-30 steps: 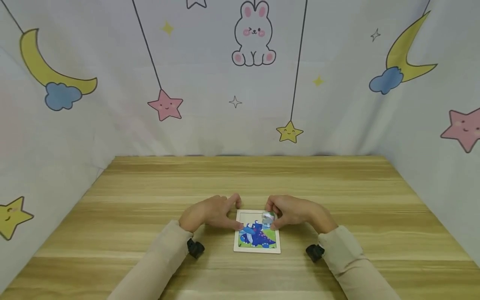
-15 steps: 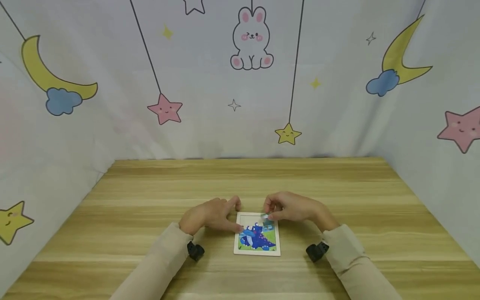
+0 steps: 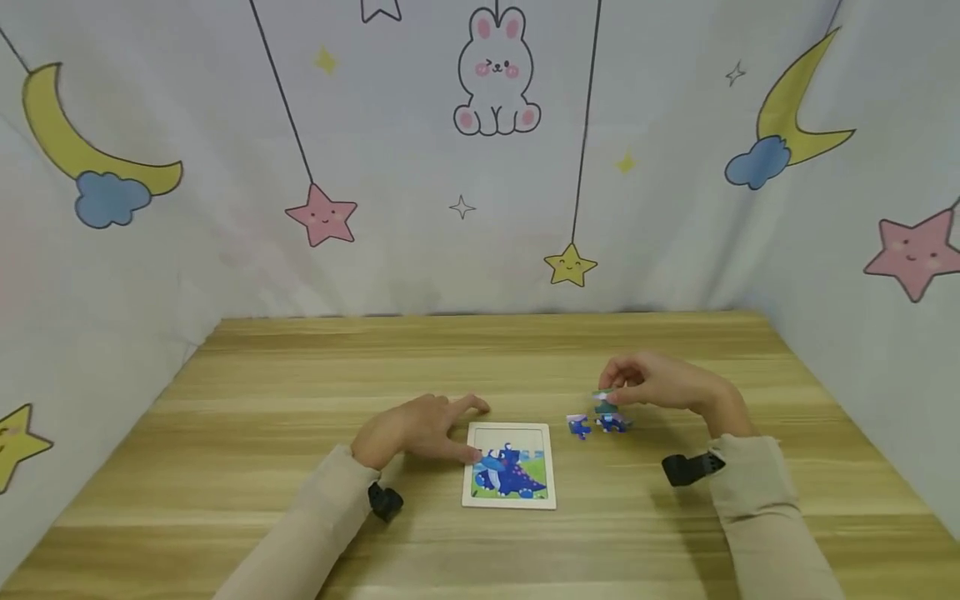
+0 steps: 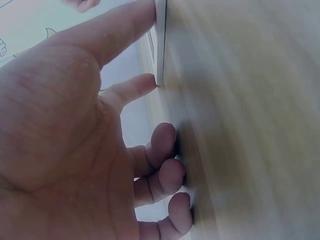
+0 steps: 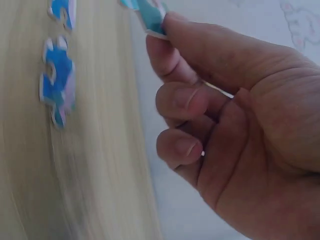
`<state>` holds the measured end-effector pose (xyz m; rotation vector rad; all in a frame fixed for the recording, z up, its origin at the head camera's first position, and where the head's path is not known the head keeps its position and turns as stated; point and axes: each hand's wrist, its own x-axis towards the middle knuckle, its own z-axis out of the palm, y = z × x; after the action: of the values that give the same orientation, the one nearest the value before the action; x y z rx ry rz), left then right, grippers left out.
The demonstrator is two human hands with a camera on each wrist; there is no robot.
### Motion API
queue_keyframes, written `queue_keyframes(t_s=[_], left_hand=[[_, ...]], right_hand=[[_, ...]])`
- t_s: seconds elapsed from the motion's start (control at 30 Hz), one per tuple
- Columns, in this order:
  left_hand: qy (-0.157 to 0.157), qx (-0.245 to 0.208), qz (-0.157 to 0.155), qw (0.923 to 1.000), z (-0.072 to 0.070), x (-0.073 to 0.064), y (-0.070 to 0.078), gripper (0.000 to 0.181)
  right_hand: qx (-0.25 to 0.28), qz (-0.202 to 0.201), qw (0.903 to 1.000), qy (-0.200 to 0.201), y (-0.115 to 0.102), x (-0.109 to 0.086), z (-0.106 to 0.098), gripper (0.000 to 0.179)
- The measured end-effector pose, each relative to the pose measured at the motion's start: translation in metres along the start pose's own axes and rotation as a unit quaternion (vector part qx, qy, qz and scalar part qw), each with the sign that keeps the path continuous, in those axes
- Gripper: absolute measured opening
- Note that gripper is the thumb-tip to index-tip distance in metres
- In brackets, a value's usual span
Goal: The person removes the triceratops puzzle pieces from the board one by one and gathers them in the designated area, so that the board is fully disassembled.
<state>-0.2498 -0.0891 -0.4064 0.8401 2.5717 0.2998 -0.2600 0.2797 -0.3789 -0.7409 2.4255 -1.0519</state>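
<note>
The left hand [image 3: 420, 429] is at the left side of a square puzzle frame [image 3: 510, 503], which lies flat on the wood-grain surface [image 3: 420, 550]. Its thumb and index finger are spread well apart. The thumb rests on the frame's left side; the left wrist view shows the index fingertip at a corner of the frame, with the other three fingers bent and their tips down at the surface.

The right hand [image 3: 663, 382] is well to the right of the frame, thumb and index finger clamped on a teal-and-white puzzle piece [image 3: 604, 402]. The right wrist view confirms the pinch — the piece is raised off the surface, with the remaining fingers curled towards the palm.

Just below the held piece in the head view lies a dark blue piece [image 3: 612, 423]. A smaller blue piece [image 3: 578, 427] lies to its left, between it and the frame. Inside the frame, the near and middle parts carry a picture of a blue dinosaur on green [image 3: 513, 475]; pale backing shows along the far part.

Both forearms are in beige sleeves [image 3: 300, 529], each wrist bearing a black camera [image 3: 385, 502]. White fabric [image 3: 420, 275] printed with moons, stars and a rabbit [image 3: 497, 75] stands behind the surface.
</note>
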Motion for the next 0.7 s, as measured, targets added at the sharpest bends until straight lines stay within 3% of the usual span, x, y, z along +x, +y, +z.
queue_keyframes(t_s=[0.2,0.4,0.7], left_hand=[[-0.002,-0.002,-0.007,1.0000,0.005,0.002,0.000,0.074],[-0.010,-0.008,-0.009,0.9999,0.007,-0.001,-0.002,0.074],[0.009,-0.016,0.020,0.9996,0.002,0.003,-0.003,0.065]], right_hand=[[0.034,0.050,0.9977,-0.029,0.024,-0.024,-0.013,0.013],[0.033,0.115,0.9919,-0.041,0.037,-0.032,-0.015,0.013],[0.014,0.134,0.9907,-0.019,0.033,-0.027,-0.018,0.014]])
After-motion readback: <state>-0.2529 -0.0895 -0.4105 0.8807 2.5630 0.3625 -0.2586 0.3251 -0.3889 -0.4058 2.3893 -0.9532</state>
